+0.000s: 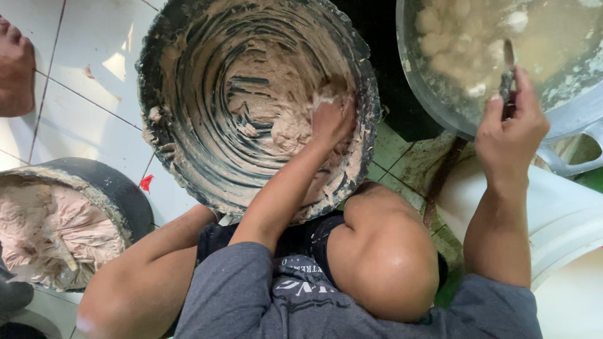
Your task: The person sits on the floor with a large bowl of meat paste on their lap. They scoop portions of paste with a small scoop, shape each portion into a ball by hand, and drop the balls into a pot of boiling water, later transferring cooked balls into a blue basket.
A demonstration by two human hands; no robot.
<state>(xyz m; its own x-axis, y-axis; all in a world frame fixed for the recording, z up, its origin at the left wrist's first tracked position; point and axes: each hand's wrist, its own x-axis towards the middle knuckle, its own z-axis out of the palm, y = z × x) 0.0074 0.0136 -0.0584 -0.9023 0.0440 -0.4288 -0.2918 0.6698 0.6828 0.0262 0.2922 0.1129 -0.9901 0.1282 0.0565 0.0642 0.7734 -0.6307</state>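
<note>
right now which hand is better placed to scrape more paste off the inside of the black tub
Probably the left hand: it is already inside the black tub, pressed into the paste on its wall. The right hand is over the metal bowl, gripping a spoon.

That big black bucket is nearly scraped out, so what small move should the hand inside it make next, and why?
Probably the left hand should curl its fingers under the clump of paste it rests on and lift it off the wall of the black bucket. That clump is the largest lump left; elsewhere only thin smears remain. The right hand holds a spoon over the metal basin of lumps.
</note>
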